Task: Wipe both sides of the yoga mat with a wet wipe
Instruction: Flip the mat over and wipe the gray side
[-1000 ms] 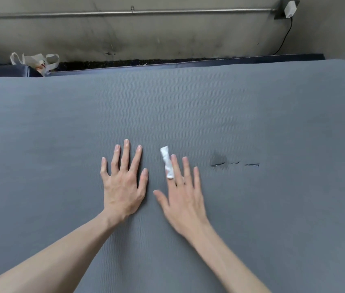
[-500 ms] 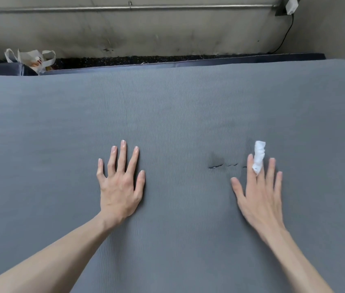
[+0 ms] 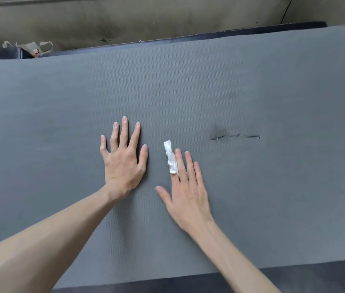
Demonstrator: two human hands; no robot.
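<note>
Yoga mat [image 3: 188,92] lies flat and unrolled, filling most of my head view, grey ribbed side up. My left hand [image 3: 123,159] is spread flat on it, fingers straight, pinning it. My right hand [image 3: 185,187] lies just beside, fingers straight and together, pressing the bunched wet wipe [image 3: 170,157] down under the forefinger. Small tears [image 3: 235,136] sit to the right. I judge even pressure, overlapping strokes and light passes over the tears serve best.
</note>
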